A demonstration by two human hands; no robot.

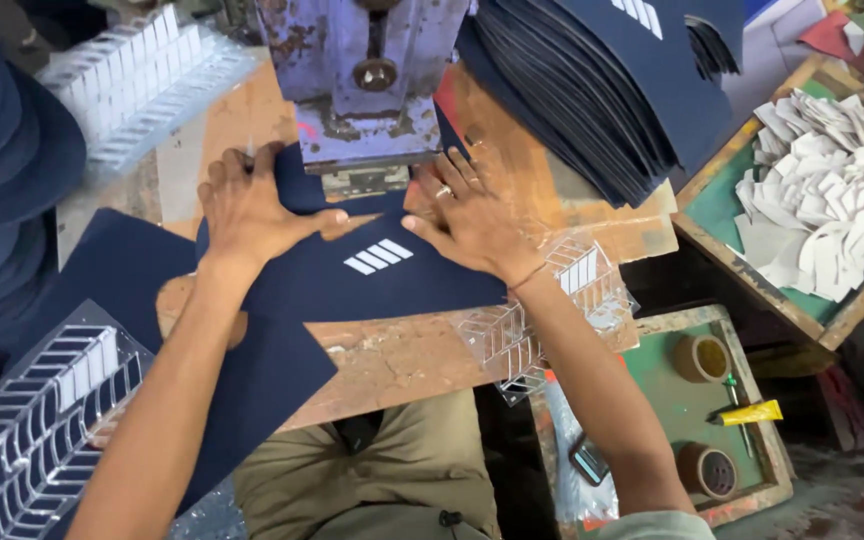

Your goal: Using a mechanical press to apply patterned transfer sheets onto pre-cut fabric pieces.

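Both hands lie flat with fingers spread, gripping nothing: the left hand (252, 205) and right hand (467, 220) press the navy fabric piece (372, 275) onto the wooden bench directly below the purple press head (362, 80). Risk, in my judgement: fingertips lie just beside the press foot, and could be caught; any slip would misplace the white stripes (378, 256).

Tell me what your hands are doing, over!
Left hand and right hand flat on the dark blue piece. White stripes between them. Press just ahead.

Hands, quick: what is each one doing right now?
Left hand: open, pressed flat on the navy fabric piece.
Right hand: open, flat on it too.
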